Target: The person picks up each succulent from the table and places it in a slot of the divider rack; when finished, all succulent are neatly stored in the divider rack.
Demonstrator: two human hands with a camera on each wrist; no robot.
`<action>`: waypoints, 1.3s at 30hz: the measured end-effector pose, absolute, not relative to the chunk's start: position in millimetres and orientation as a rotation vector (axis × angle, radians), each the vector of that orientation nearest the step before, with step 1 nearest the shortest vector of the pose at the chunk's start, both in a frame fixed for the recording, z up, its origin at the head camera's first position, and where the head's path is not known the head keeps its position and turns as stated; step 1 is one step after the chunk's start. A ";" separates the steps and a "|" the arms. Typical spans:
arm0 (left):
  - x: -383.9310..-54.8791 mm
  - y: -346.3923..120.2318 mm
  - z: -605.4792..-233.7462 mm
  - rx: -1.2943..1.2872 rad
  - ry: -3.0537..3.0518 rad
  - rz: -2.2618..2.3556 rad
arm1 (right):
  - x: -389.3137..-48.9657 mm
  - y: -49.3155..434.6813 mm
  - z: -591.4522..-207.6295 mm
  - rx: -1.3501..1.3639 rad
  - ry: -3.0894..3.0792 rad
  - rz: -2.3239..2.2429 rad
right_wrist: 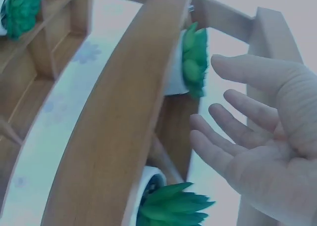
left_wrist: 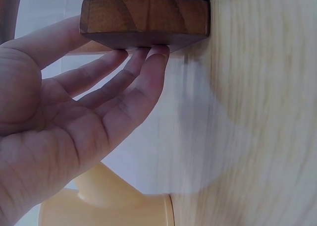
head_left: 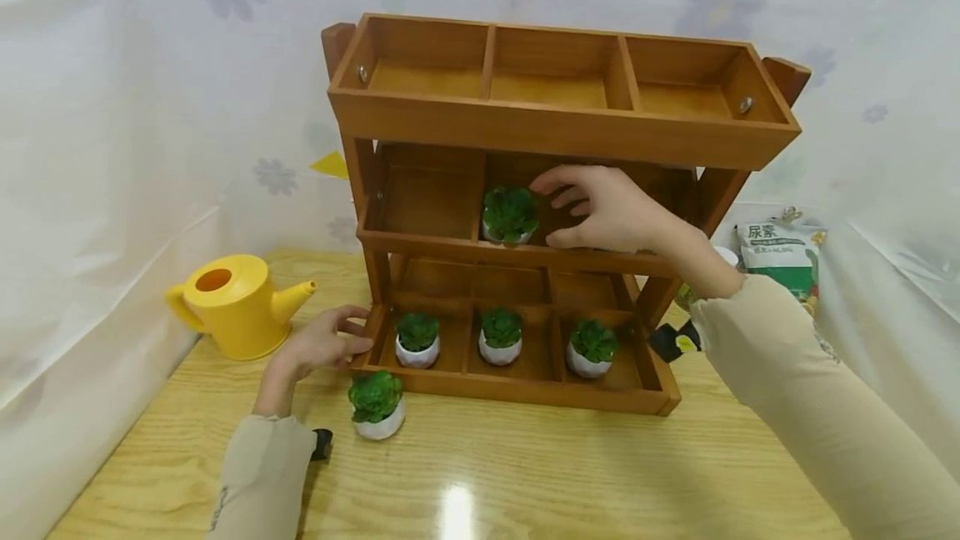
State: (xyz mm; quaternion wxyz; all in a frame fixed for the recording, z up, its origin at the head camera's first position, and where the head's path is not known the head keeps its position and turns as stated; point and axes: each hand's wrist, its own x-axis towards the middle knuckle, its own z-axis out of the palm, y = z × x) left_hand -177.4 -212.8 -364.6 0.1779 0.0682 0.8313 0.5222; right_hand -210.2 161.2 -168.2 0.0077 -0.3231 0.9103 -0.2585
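Note:
A brown three-tier wooden plant shelf [head_left: 465,127] stands on the table. My left hand [head_left: 330,340] touches the left end of its bottom tier, fingertips against the wooden end [left_wrist: 143,15] in the left wrist view. Beside the middle tier is my right hand [head_left: 603,207], fingers loosely bent around nothing, just right of a potted succulent [head_left: 512,211] in a white pot. In the right wrist view, one succulent [right_wrist: 194,62] sits before the fingertips and another succulent [right_wrist: 173,206] lower down, both on the same tier.
Three potted succulents [head_left: 501,336] occupy the bottom tier, one per compartment. Another succulent [head_left: 377,405] stands on the table by the shelf's front left corner. At left is a yellow watering can [head_left: 243,307]; behind the right arm, a white-and-green bag [head_left: 783,257].

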 end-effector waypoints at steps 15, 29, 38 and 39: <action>-179.6 -214.3 -367.6 0.193 2.351 1.482 | -141.3 148.0 -250.6 -0.983 2.532 -1.603; -178.9 -213.4 -364.1 0.169 2.354 1.481 | -120.7 72.8 -360.7 -0.802 2.271 -1.649; -178.2 -212.7 -364.3 0.149 2.362 1.484 | -117.9 43.0 -390.2 -0.672 2.275 -1.684; -178.3 -213.0 -364.6 0.146 2.363 1.482 | -117.3 39.6 -391.5 -0.658 2.287 -1.681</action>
